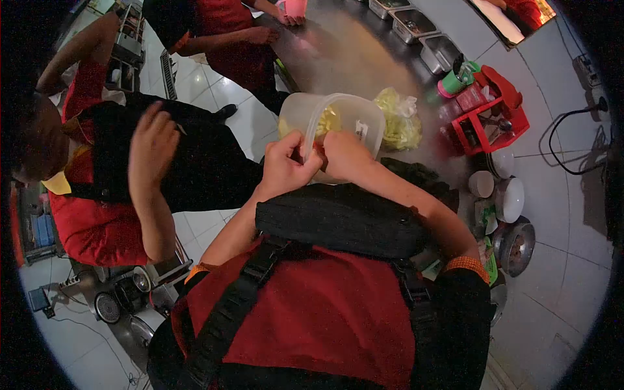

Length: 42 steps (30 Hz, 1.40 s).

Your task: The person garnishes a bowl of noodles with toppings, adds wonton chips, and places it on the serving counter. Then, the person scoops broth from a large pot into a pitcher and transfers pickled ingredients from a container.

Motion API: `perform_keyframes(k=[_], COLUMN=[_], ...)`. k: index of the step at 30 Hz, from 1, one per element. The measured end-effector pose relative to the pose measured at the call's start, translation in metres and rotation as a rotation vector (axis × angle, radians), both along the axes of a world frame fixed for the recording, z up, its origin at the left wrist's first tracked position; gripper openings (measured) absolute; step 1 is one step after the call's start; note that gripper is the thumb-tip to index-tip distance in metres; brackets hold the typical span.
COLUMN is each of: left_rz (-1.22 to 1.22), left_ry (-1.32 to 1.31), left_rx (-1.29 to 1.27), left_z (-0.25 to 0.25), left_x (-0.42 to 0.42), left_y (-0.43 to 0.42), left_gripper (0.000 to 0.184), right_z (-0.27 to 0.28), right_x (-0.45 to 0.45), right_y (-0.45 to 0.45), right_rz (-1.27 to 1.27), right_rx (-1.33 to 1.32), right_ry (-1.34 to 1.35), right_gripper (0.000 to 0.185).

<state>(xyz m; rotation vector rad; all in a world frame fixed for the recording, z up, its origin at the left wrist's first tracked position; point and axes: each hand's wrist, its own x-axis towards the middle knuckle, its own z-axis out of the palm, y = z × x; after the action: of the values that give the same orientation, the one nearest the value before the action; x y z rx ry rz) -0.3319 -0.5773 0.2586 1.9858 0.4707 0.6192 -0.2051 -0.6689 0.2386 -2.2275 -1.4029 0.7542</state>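
Note:
A clear plastic tub [299, 107] with yellow pieces [329, 119] in it stands on the metal counter, right in front of my body. My left hand [286, 161] is closed at the near side of the tub, its fingers at the pale rim. Close beside it, my right hand [344, 155] is bent over the tub's near edge with the fingers curled. What the fingertips hold is hidden. Just right of the tub lies a clear bag of yellow-green pieces [398, 120].
Metal trays [416, 25] line the counter's far edge. To the right are a red caddy [491, 120], a green cup [453, 83], white bowls [510, 199] and a metal pan [517, 247]. One person [97, 162] stands at the left, another [221, 39] at the far side.

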Motion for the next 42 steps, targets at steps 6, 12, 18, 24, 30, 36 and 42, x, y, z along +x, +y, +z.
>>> perform_keyframes(k=[6, 12, 18, 24, 30, 36, 42], left_rz=[-0.016, 0.001, 0.024, 0.062, 0.026, 0.037, -0.016], left_ry=[0.099, 0.12, 0.098, 0.096, 0.14, 0.126, 0.037], left_rx=[0.099, 0.133, 0.062, 0.061, 0.105, 0.047, -0.198], left_z=[-0.012, 0.004, -0.009, 0.001, 0.003, -0.001, -0.012], left_x=[0.0, 0.002, 0.004, 0.007, 0.012, 0.018, 0.024], left_y=[0.006, -0.002, -0.002, -0.009, -0.012, -0.008, 0.013], left_gripper=[0.019, 0.021, 0.026, 0.025, 0.029, 0.025, 0.018], right_z=[0.003, 0.018, 0.019, 0.019, 0.016, 0.016, 0.008], right_x=[0.0, 0.0, -0.004, -0.001, 0.002, 0.02, 0.055], right_y=[-0.005, -0.014, -0.021, -0.031, -0.039, -0.045, -0.056], right_rz=[-0.014, 0.029, 0.006, 0.018, -0.009, -0.001, -0.042], right_rx=[0.066, 0.084, 0.049, 0.12, 0.167, 0.137, 0.124], right_ry=[0.1, 0.052, -0.001, 0.026, -0.001, 0.094, 0.4], right_gripper=[0.02, 0.023, 0.017, 0.019, 0.019, 0.023, 0.025])
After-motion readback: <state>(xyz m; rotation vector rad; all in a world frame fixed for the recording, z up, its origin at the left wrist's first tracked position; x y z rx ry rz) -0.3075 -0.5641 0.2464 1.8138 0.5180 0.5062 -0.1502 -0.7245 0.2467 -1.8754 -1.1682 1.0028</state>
